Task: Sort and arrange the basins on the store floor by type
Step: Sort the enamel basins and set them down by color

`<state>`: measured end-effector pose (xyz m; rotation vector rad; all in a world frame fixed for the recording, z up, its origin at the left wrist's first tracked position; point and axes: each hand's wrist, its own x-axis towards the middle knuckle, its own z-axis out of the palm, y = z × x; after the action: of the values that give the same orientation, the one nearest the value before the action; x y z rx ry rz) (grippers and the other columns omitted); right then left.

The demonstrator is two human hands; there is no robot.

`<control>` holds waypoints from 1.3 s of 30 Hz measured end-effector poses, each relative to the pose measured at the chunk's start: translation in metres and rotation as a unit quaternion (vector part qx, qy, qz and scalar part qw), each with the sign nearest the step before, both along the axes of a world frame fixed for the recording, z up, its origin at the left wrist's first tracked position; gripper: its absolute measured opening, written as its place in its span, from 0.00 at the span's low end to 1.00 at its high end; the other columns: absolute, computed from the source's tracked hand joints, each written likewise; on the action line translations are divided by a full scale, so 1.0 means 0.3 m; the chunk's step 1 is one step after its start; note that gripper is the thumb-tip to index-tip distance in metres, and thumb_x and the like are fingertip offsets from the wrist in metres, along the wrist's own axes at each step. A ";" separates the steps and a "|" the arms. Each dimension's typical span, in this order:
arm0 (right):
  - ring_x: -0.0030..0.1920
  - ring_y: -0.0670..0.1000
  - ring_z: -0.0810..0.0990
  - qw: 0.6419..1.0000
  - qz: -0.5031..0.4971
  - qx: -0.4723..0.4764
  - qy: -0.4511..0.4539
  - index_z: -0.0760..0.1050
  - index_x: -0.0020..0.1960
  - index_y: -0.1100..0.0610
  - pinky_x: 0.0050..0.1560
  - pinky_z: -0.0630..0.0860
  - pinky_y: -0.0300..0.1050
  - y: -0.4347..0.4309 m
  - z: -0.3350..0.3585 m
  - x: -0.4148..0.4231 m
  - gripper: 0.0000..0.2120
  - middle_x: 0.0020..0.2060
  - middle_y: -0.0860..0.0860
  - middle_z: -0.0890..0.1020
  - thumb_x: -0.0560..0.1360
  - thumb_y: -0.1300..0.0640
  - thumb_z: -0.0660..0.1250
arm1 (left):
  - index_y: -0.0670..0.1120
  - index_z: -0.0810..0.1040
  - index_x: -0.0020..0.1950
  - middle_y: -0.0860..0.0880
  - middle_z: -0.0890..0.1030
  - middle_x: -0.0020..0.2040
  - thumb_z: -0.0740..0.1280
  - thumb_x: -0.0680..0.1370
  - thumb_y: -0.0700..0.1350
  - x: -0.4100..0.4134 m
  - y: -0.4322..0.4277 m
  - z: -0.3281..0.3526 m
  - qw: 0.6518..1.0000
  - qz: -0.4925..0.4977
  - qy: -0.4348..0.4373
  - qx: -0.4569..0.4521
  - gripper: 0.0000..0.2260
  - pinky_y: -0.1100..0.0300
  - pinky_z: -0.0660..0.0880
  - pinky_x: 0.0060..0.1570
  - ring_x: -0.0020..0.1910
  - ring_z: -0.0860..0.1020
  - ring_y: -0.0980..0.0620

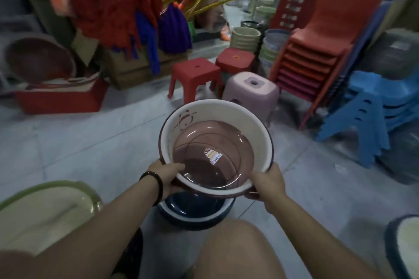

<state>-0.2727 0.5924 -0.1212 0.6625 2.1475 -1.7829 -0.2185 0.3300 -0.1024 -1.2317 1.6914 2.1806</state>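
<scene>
Single view, worn on your head. Wide-angle lens; the edges bow and blur. It faces forward and steeply down over your own body: knee [238, 247] at bottom centre, forearms running up from the lower edge. Nearest, mid-frame: your left hand [167, 176] and right hand [267, 184] gripping the cream basin [226, 118] by its rim. Tiled floor [90, 142] fills the middle distance. The top edge reaches the stacked red chairs [317, 59] at right and the mop heads [108, 2] at left.
</scene>
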 end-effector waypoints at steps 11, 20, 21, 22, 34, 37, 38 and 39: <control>0.49 0.62 0.85 0.988 0.124 0.084 -0.047 0.71 0.65 0.52 0.38 0.87 0.57 -0.067 -0.310 -0.210 0.23 0.53 0.58 0.81 0.75 0.70 0.69 | 0.54 0.72 0.62 0.41 0.81 0.54 0.68 0.74 0.32 -0.107 -0.239 -0.335 0.979 -0.028 -0.103 -0.174 0.23 0.36 0.84 0.38 0.47 0.84 0.35; 0.55 0.61 0.81 0.968 0.151 0.201 0.011 0.70 0.77 0.45 0.55 0.84 0.58 -0.100 -0.529 -0.246 0.36 0.60 0.57 0.78 0.70 0.55 0.72 | 0.48 0.77 0.63 0.49 0.78 0.48 0.71 0.75 0.36 -0.093 -0.197 -0.570 0.926 -0.035 -0.143 -0.346 0.17 0.55 0.75 0.46 0.46 0.76 0.48; 0.54 0.61 0.81 0.969 0.150 0.198 0.006 0.69 0.78 0.44 0.53 0.83 0.55 -0.109 -0.536 -0.252 0.36 0.61 0.59 0.77 0.71 0.55 0.71 | 0.48 0.77 0.64 0.50 0.78 0.48 0.71 0.75 0.36 -0.092 -0.191 -0.579 0.926 -0.032 -0.140 -0.349 0.18 0.55 0.76 0.46 0.46 0.76 0.48; 0.54 0.60 0.80 0.968 0.152 0.197 -0.001 0.68 0.79 0.43 0.51 0.82 0.53 -0.112 -0.556 -0.261 0.35 0.61 0.59 0.77 0.73 0.56 0.71 | 0.48 0.77 0.65 0.50 0.78 0.49 0.71 0.76 0.36 -0.091 -0.186 -0.587 0.926 -0.032 -0.134 -0.351 0.19 0.54 0.77 0.48 0.47 0.76 0.48; 0.55 0.63 0.79 0.934 0.266 0.228 -0.075 0.35 0.85 0.41 0.52 0.84 0.64 -0.085 -0.645 -0.290 0.43 0.68 0.64 0.76 0.84 0.50 0.63 | 0.48 0.73 0.63 0.45 0.80 0.50 0.71 0.76 0.38 -0.097 -0.165 -0.631 0.917 -0.081 -0.155 -0.358 0.18 0.46 0.82 0.51 0.49 0.79 0.43; 0.68 0.68 0.76 0.923 0.287 0.241 -0.090 0.30 0.85 0.46 0.68 0.76 0.65 -0.053 -0.628 -0.301 0.44 0.76 0.67 0.70 0.85 0.38 0.59 | 0.45 0.67 0.69 0.41 0.79 0.55 0.71 0.76 0.40 -0.107 -0.163 -0.603 0.894 -0.135 -0.195 -0.380 0.23 0.46 0.82 0.49 0.49 0.80 0.41; 0.73 0.67 0.72 0.923 0.283 0.247 -0.082 0.31 0.85 0.49 0.73 0.72 0.64 -0.039 -0.606 -0.293 0.44 0.79 0.67 0.67 0.85 0.37 0.57 | 0.45 0.64 0.73 0.40 0.77 0.60 0.71 0.76 0.42 -0.118 -0.163 -0.589 0.882 -0.152 -0.204 -0.395 0.28 0.43 0.81 0.52 0.52 0.80 0.39; 0.77 0.66 0.69 0.928 0.272 0.249 -0.062 0.35 0.86 0.53 0.77 0.68 0.60 -0.016 -0.587 -0.277 0.43 0.80 0.66 0.65 0.85 0.37 0.56 | 0.46 0.62 0.74 0.40 0.74 0.65 0.70 0.75 0.46 -0.130 -0.159 -0.568 0.870 -0.166 -0.208 -0.415 0.31 0.41 0.81 0.55 0.56 0.79 0.37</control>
<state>-0.3559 0.5875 -0.2974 0.2215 2.3951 -0.8979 -0.2575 0.2822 -0.2730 -1.2740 2.4559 0.8791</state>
